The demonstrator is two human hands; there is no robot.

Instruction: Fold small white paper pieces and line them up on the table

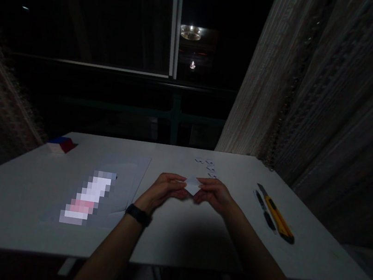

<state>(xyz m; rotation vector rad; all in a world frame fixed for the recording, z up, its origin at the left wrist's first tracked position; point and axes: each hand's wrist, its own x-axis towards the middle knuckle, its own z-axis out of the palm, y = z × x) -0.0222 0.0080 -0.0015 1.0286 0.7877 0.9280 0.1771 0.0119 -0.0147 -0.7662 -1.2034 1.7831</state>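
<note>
Between my two hands is a small folded piece of white paper (192, 186), held just over the white table. My left hand (166, 187), with a dark band on its wrist, pinches the paper's left corner. On the opposite corner, the fingers of my right hand (215, 194) are closed in the same way. Several small white paper pieces with dark marks (210, 168) lie on the table just beyond my right hand. The underside of the held paper is hidden.
White paper sheets (128, 173) lie to the left, with a bright blurred-out object (88, 198) on them. A red, blue and white block (61, 144) sits at the far left. On the right are a yellow utility knife (278, 217) and a pen (265, 210). Curtains flank the table (170, 250).
</note>
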